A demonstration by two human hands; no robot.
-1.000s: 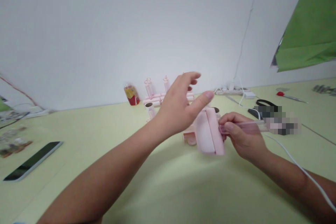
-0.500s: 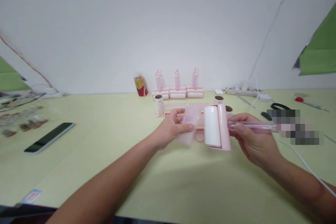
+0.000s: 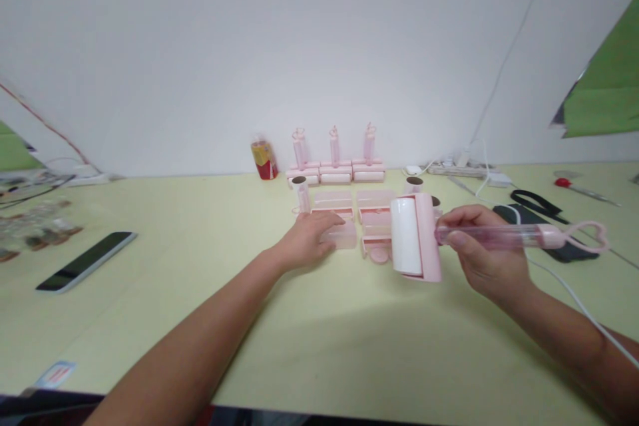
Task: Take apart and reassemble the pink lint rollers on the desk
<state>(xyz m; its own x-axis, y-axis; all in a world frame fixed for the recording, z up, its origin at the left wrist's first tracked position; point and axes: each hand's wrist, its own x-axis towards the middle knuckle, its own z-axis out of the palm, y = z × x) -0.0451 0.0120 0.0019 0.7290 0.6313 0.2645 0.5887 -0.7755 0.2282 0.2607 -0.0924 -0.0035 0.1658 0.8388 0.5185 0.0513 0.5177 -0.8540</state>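
A pink lint roller (image 3: 409,236) with a white paper roll is held up over the table in my right hand (image 3: 482,249), the fingers wrapped round its clear pink handle. That handle ends in a heart-shaped loop at the right. My left hand (image 3: 312,239) has its thumb and fingers about the left end of a translucent pink cover (image 3: 343,236), which rests on the table. Behind it are more pink covers (image 3: 333,200) and pink roller heads (image 3: 377,216). A round pink piece (image 3: 379,255) lies just left of the held roller.
Several upright lint rollers (image 3: 335,173) line the wall beside a red and yellow bottle (image 3: 263,158). Paper rolls (image 3: 301,194) stand on the table. At left lies a phone (image 3: 86,261); at right are a black pouch (image 3: 539,219), a white cable (image 3: 564,293) and a screwdriver (image 3: 586,190).
My left hand pulled the translucent cover off the roller head, then brought it down and left to the table. The white roll is now bare; my right hand keeps holding the lint roller.
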